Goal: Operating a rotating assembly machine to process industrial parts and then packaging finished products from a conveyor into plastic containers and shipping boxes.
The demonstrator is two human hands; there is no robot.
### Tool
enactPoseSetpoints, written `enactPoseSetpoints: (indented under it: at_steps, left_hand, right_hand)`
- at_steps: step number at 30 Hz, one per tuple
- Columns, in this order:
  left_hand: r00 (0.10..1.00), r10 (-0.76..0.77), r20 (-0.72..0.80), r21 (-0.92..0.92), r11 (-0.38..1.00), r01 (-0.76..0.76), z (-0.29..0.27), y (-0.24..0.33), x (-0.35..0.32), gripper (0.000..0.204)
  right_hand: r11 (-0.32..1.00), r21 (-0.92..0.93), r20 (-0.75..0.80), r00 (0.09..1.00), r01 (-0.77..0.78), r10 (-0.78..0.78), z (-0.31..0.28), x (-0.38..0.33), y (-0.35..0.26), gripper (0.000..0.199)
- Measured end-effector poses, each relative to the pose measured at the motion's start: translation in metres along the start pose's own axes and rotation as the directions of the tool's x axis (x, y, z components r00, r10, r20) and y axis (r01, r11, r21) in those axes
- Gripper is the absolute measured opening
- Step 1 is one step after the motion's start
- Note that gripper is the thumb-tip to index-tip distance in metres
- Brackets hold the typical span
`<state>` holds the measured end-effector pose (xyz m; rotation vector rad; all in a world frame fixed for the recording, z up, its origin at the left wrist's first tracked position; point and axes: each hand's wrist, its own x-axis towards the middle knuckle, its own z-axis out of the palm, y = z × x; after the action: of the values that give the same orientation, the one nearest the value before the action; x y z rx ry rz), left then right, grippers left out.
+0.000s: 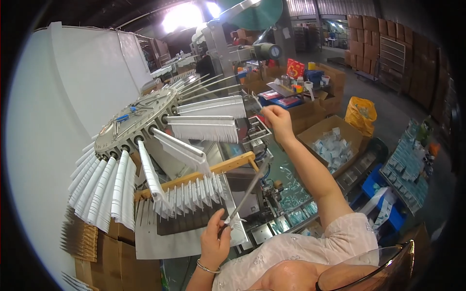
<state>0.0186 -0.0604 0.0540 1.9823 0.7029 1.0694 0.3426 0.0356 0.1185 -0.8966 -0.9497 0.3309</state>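
Rod [248,190] beside rack [194,177] edge.

Left fingers: my left hand [213,240] closes round the long metal rod [247,191], so the rod's lower end is hidden.
Right fingertips: my right hand [277,119] pinches something too small to tell.
Cardboard box [332,145]: white packets inside, blurred.
Cardboard stack [116,262]: cut off by the lower edge.

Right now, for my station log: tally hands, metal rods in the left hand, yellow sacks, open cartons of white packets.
Hands: 2 (left hand, right hand)
Metal rod: 1
Yellow sack: 1
Open carton of white packets: 1
Total: 5
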Motion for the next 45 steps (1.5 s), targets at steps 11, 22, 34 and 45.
enactPoseSetpoints:
  at_steps: [11,22,34,45]
  left_hand:
    - [0.997,-0.039,-0.073,0.018,0.999,0.040,0.021,-0.004,0.013,0.047]
    - [0.968,0.210,0.140,0.208,0.949,-0.236,0.053,0.006,0.030,0.046]
    - [0.658,-0.046,0.752,-0.528,0.554,0.643,0.021,-0.036,0.027,0.052]
    - [0.550,0.159,0.820,-0.535,0.554,0.638,-0.095,-0.053,-0.006,0.064]
  right_hand:
    - [0.992,-0.117,0.334,0.942,0.056,-0.014,-0.027,-0.125,-0.019,0.010]
    - [0.637,-0.640,0.105,0.870,0.430,-0.482,-0.082,-0.151,-0.037,0.006]
    - [0.577,-0.639,0.486,0.849,0.508,-0.209,0.000,-0.347,-0.043,0.012]
    - [0.423,-0.852,0.132,0.908,0.310,-0.398,0.181,-0.403,-0.048,0.017]
